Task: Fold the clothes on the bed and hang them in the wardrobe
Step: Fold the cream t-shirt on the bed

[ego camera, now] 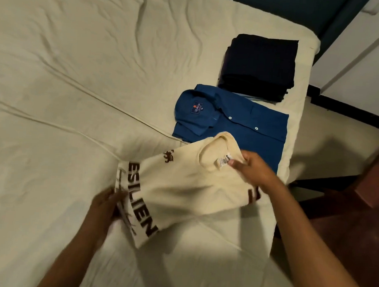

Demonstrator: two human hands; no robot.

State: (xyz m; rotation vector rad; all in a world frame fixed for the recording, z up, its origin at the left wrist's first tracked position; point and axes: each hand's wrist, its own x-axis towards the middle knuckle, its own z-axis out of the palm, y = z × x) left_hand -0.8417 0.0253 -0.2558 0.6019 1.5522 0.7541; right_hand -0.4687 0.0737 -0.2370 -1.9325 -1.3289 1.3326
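Quick count of what's on the bed (78, 73): three lots of folded clothes along the right side. One cream tee (186, 186) with dark lettering, one blue shirt (239, 123) with two white buttons showing and one label inside the collar, and one dark stack (259, 64) at the far end. That stack has several layers, but it's too dark to say how many pieces. Two hands in shot, left hand (104, 207) and right hand (251, 167), both on the tee. One tag at the tee's neck.
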